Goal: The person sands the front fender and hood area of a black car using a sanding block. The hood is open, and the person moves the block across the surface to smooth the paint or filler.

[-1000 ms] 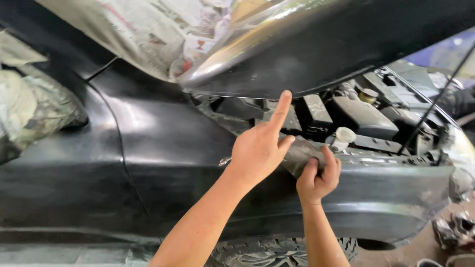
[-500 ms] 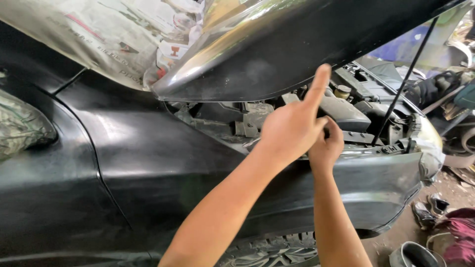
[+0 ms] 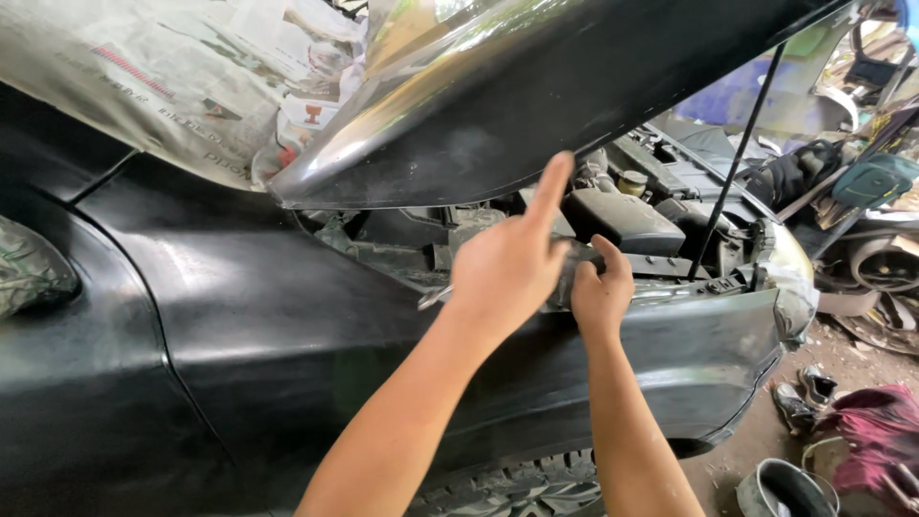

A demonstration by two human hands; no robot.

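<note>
A black car fender (image 3: 316, 325) is filling the view beneath a raised hood (image 3: 536, 105). The left hand (image 3: 507, 268) is gripping a slim metal tool (image 3: 433, 297), forefinger pointing up; the right hand (image 3: 598, 292) is curling shut over the fender's far edge. Judgement: steadying the panel while working the tool gently would suit. Compared with earlier, the fender is sitting further left and the view is showing more ground on the right.

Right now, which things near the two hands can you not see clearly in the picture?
Head view only:
- Grey piece under the right hand: mostly covered by both hands, kind unclear.
- Thin metal tool tip by the left hand: the rest is hidden behind that hand.
- Engine bay: rear part shadowed by the raised hood.
</note>
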